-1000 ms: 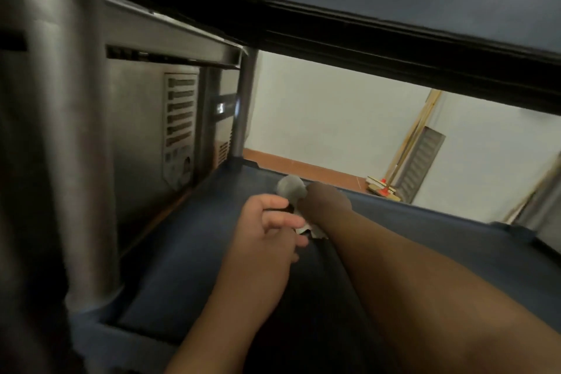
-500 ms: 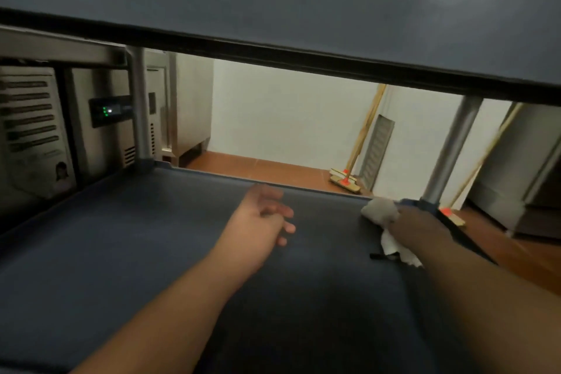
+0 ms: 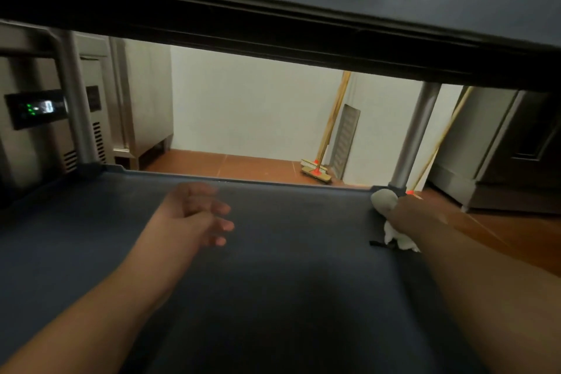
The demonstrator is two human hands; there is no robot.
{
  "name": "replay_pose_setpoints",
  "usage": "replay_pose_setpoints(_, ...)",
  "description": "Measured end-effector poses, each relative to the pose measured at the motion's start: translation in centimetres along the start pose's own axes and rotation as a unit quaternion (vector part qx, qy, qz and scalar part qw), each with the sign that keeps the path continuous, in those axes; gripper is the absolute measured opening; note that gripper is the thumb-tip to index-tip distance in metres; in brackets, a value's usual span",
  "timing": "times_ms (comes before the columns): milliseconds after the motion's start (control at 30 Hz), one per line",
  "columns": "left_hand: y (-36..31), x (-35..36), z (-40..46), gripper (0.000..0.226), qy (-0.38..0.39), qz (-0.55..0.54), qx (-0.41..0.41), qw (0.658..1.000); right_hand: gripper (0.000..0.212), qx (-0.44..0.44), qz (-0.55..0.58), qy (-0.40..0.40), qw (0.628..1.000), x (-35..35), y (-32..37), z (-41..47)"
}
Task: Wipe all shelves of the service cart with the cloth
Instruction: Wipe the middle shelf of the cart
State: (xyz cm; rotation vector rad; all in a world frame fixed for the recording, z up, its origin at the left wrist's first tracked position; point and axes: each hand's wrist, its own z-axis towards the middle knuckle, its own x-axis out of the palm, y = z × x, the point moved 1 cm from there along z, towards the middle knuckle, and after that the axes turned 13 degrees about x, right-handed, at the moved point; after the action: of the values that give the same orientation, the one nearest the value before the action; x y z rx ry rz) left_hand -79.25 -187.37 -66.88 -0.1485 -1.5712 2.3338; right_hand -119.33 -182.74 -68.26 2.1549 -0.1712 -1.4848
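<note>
At the shelf (image 3: 273,282) corner — right hand (image 3: 406,215) half-hiding cloth (image 3: 384,200).

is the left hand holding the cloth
No, the left hand hovers open over the shelf; the right hand grips the cloth.

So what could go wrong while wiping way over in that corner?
The cloth in the right hand is right by the metal post at the shelf corner, so knuckles might bump it. Its loose end trails near the edge and could snag. The upper shelf hangs low overhead, so rising quickly might bump the head.
</note>
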Motion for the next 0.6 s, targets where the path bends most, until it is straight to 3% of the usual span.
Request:
replay_pose_setpoints(100, 0.3, -3.3, 0.0, 0.034, -0.009, -0.026, -0.005, 1.000, 0.045, -0.033, -0.039, -0.001, 0.999, 3.7, 3.2, 2.1)
replay_pose_setpoints(200, 0.0, -7.2, -0.1, 0.040, -0.036, -0.043, -0.008, 0.998, 0.066, -0.020, -0.015, 0.023, 0.999, 6.0, 7.7, -6.8)
replay_pose_setpoints(300, -0.4, -11.4, -0.3, 0.034, -0.059, -0.046, -0.005, 0.997, 0.063, -0.026, -0.054, 0.061, 0.996, 9.2, 12.4, -12.2)
replay_pose_setpoints(433, -0.7, -16.8, -1.0, 0.031, -0.105, -0.023, 0.007, 0.994, 0.037, -0.140, -0.134, 0.007, 0.981, 15.0, 17.6, -16.9)
replay_pose_setpoints(600, -0.4, -21.6, -1.7, 0.036, -0.157, 0.051, 0.018, 0.986, 0.032, -0.213, -0.166, 0.011, 0.963, 21.7, 23.8, -24.2)
